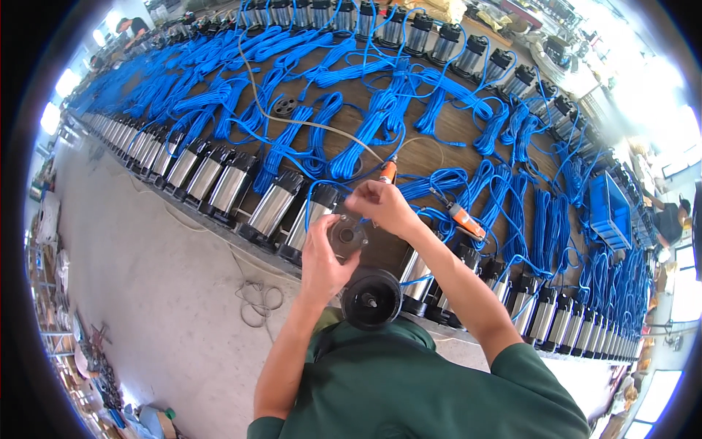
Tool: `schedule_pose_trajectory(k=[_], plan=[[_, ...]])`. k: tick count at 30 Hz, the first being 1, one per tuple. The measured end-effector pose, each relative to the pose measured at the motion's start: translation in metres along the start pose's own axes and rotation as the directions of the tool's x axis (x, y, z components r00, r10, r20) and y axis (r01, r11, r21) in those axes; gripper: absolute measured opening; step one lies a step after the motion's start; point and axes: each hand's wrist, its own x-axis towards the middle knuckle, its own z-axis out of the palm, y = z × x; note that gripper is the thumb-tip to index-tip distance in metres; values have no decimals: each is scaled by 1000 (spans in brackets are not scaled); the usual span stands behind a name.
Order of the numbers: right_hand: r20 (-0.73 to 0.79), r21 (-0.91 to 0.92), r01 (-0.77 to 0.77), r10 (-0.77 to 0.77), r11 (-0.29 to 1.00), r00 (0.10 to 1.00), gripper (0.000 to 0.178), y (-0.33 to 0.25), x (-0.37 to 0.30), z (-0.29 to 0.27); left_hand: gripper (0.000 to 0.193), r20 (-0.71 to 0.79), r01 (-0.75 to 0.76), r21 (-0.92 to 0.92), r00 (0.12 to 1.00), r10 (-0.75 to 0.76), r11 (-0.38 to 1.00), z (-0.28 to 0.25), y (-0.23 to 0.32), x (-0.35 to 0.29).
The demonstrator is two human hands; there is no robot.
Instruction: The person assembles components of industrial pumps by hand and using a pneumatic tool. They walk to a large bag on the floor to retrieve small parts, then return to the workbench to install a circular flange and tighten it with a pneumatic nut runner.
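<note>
My left hand (324,260) is closed round the edge of a dark, see-through round part (346,235) with a hole at its middle. Just above that part is my right hand (384,207), its fingers drawn together in a pinch; what they hold, if anything, is too small to make out. Close to my body, a black round pump housing (371,300) faces up with its open end, a shaft at its centre. Beyond my right hand an orange air screwdriver (388,171) lies on the bench, joined to a hose. A second orange air tool (466,222) rests right of my wrist.
Steel pumps (274,208) with black ends line both edges of the brown bench (329,62). Coiled blue cables (369,132) cover much of its top. At the right stands a blue crate (610,212). A thin hose (257,304) loops on the floor. Other people are further off.
</note>
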Motion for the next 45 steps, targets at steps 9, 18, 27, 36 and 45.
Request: schedule_pose_trajectory(k=[9,18,27,36,45], plan=[[-264,-738,-307,161,602,951,19,200,14,9,77,-51,-121,50,991,123,991,3,3,4],[70,-929,52,38,367,997,22,234,6,-2,85,-4,-163,29,987,163,986,4,-2,4],[-204,117,-97,120,988,972,12,-10,-69,-25,98,-45,-240,-1,970,239,971,2,-4,1],[46,-597,499,-594,628,803,15,-31,-60,36,110,-51,-270,-51,962,267,962,3,0,3],[37,-637,515,-645,573,763,15,-21,-58,34,110,-78,-292,-23,954,289,956,5,-4,1]])
